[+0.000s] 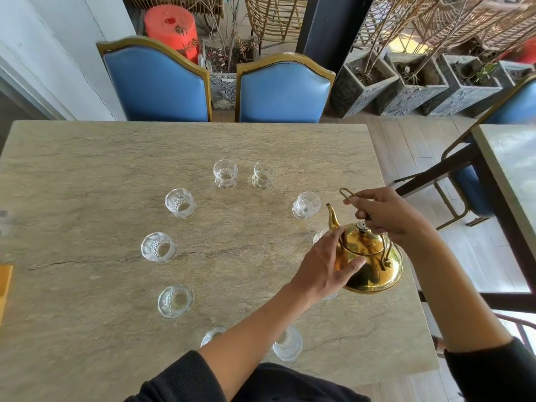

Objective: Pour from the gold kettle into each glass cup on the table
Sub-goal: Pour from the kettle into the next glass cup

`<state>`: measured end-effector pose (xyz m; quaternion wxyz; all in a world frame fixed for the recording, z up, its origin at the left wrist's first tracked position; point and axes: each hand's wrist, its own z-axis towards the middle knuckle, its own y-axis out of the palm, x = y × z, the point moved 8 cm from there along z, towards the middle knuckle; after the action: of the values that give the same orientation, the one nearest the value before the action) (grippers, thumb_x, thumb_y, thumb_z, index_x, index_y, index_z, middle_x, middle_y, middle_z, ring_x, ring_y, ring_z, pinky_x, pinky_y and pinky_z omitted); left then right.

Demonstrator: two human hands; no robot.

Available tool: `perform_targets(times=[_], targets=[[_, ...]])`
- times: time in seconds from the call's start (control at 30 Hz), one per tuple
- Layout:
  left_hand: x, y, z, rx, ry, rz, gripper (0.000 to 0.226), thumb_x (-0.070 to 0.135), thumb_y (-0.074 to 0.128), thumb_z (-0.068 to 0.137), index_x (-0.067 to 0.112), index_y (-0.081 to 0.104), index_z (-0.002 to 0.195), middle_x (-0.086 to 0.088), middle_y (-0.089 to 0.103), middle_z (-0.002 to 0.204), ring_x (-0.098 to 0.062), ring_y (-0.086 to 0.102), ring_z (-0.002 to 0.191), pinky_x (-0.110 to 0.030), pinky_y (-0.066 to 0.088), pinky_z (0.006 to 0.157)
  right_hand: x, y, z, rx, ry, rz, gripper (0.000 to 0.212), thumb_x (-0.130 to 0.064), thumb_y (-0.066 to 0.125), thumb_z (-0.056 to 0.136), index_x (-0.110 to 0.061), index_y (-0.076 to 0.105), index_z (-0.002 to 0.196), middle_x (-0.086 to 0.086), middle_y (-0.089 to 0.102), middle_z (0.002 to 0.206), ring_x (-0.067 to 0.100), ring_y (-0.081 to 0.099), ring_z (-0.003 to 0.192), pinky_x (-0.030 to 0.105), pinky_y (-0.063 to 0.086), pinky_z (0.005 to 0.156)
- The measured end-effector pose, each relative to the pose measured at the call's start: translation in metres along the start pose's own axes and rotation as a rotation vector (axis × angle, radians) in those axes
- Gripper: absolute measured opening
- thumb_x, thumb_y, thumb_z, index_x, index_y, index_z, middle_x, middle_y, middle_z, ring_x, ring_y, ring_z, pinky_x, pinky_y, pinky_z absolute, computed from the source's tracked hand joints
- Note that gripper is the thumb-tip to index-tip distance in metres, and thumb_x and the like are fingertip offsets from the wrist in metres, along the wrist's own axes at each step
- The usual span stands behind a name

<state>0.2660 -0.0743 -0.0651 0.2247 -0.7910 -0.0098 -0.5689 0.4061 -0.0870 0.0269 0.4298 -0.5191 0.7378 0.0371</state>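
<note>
The gold kettle (372, 261) hangs above the right side of the stone table (101, 158), spout pointing up and away toward a glass cup (306, 205). My right hand (385, 213) grips the kettle's wire handle from above. My left hand (322, 264) rests against the kettle's left side, fingers wrapped on its body below the spout. Several glass cups stand in a ring: two at the back (225, 173) (263, 175), others at the left (180, 203) (158, 246) (175, 300), and two near me (288, 343) (211, 335), partly behind my left forearm. One more cup (319, 236) is mostly hidden behind my left hand.
Two blue chairs (158, 82) (282, 89) stand at the table's far edge. A second table (513, 166) and another chair are to the right, across a strip of wooden floor. Stone planters (362, 85) line the back. An orange object (4, 288) sits at the left edge.
</note>
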Motion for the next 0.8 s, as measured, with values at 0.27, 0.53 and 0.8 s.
perform_targets(times=[0.27, 0.53, 0.8], targets=[[-0.002, 0.001, 0.000, 0.003, 0.005, -0.010, 0.086, 0.064, 0.062, 0.105, 0.024, 0.025, 0.172, -0.007, 0.041, 0.171, -0.027, 0.043, 0.154, -0.045, 0.042, 0.125, -0.001, 0.000, -0.003, 0.006, -0.001, 0.010, 0.021, -0.016, 0.058, 0.103, -0.002, 0.070, 0.112, 0.004, 0.052, 0.063, 0.009, 0.034, 0.043, 0.019, 0.026, 0.035], [-0.007, 0.006, 0.002, -0.004, 0.017, 0.088, 0.092, 0.070, 0.058, 0.102, 0.029, 0.017, 0.174, -0.012, 0.032, 0.175, -0.031, 0.036, 0.159, -0.045, 0.037, 0.128, 0.008, -0.008, -0.016, -0.003, -0.050, 0.085, 0.021, -0.019, 0.058, 0.103, -0.006, 0.071, 0.112, 0.002, 0.050, 0.061, 0.009, 0.033, 0.042, 0.019, 0.026, 0.036], [0.005, 0.025, -0.017, -0.063, 0.036, 0.104, 0.101, 0.068, 0.069, 0.097, 0.031, 0.015, 0.174, -0.016, 0.021, 0.178, -0.033, 0.025, 0.164, -0.048, 0.033, 0.131, 0.026, -0.022, -0.047, -0.017, -0.101, 0.077, 0.021, -0.021, 0.059, 0.101, -0.010, 0.073, 0.112, 0.002, 0.051, 0.060, 0.010, 0.036, 0.044, 0.019, 0.028, 0.036]])
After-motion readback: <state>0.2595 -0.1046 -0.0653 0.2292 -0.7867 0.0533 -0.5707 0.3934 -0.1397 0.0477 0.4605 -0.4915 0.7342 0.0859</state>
